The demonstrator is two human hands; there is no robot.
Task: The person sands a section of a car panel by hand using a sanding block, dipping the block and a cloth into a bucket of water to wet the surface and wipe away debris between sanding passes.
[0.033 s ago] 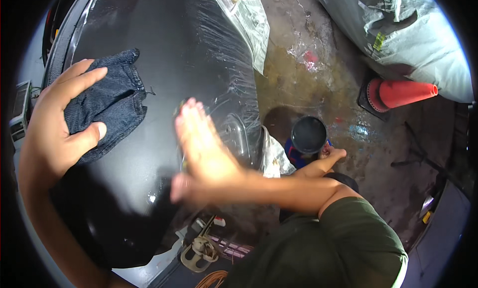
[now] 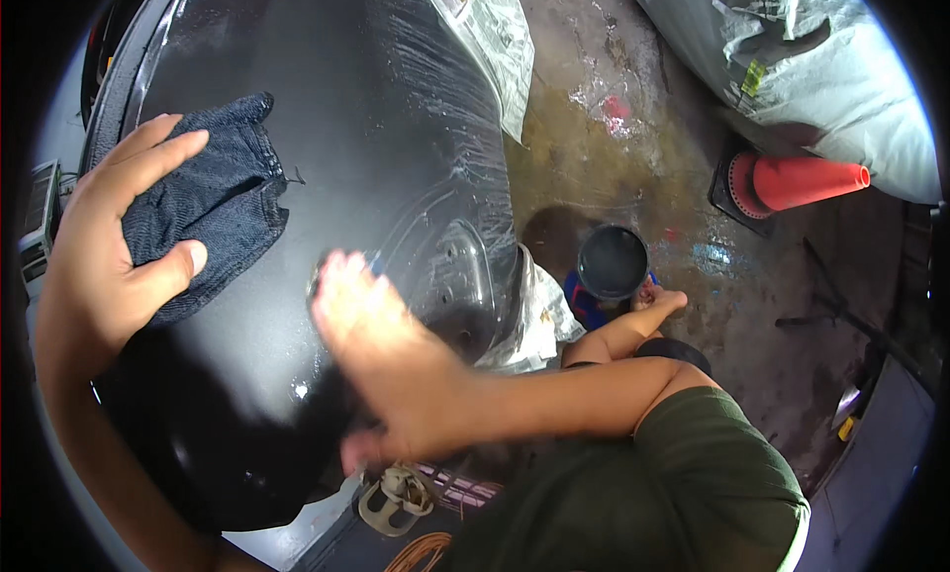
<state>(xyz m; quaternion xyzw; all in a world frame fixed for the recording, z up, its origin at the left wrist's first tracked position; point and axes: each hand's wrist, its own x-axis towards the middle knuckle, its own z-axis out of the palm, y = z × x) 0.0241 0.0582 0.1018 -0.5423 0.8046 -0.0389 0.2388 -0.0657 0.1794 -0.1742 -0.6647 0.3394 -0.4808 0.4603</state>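
Note:
My left hand [image 2: 104, 255] is closed round a folded dark blue, denim-like cloth [image 2: 213, 196], thumb on top. The cloth lies against the glossy dark grey vehicle panel [image 2: 307, 77]. My right hand [image 2: 391, 359] reaches across the lower middle of the same panel, smeared by motion. Its fingers are stretched together and its thumb stands apart. A thin dark edge shows past the fingertips, with a bit of blue beside them; whatever lies beneath the palm is hidden. Pale streaks mark the panel near its right edge, above a shallow moulded recess [image 2: 457, 275].
Crumpled pale sheeting [image 2: 495, 47] borders the panel. On the wet floor stand a dark round container [image 2: 613, 262] and a tipped orange cone [image 2: 802, 179]. A grey-white cover [image 2: 841, 67] drapes something at upper right. Coiled orange cord [image 2: 421, 552] lies below.
My right hand has moved down and slightly left over the panel, uncovering more of the moulded recess. My left hand and the cloth have hardly shifted.

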